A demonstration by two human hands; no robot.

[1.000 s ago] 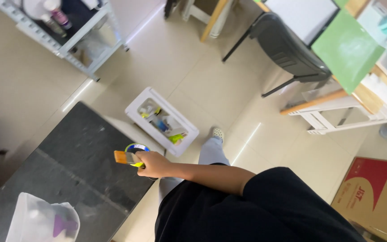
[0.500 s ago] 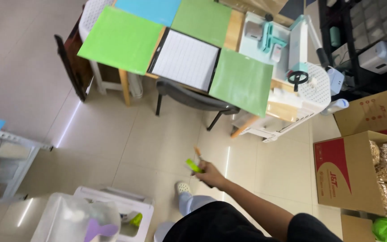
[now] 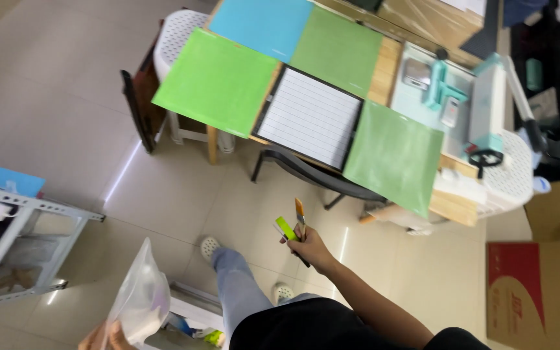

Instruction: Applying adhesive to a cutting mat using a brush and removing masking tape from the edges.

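**Brush and green tool in right hand, bag in left**

Seen from above, standing on a pale tiled floor. Right hand closed around a brush and a flat lime-green tool, both gripped at their lower ends. Brush upright in the picture, orange bristles at the top, dark handle poking out below the fist; long axis pointing away from the body toward the table. Green tool fanned slightly to the left of the brush, touching it at the grip.

Left hand at the bottom edge, only partly in view, gripping a clear plastic bag by its lower part; contents too blurred to name, a hint of purple inside.

Table straight ahead of the right hand, well apart, covered with green mats, a blue mat and a white lined board. Dark chair between hand and table. Right hand clearly nearer the table than left. Metal rack off to the left, cardboard boxes to the right, a white bin by the feet.
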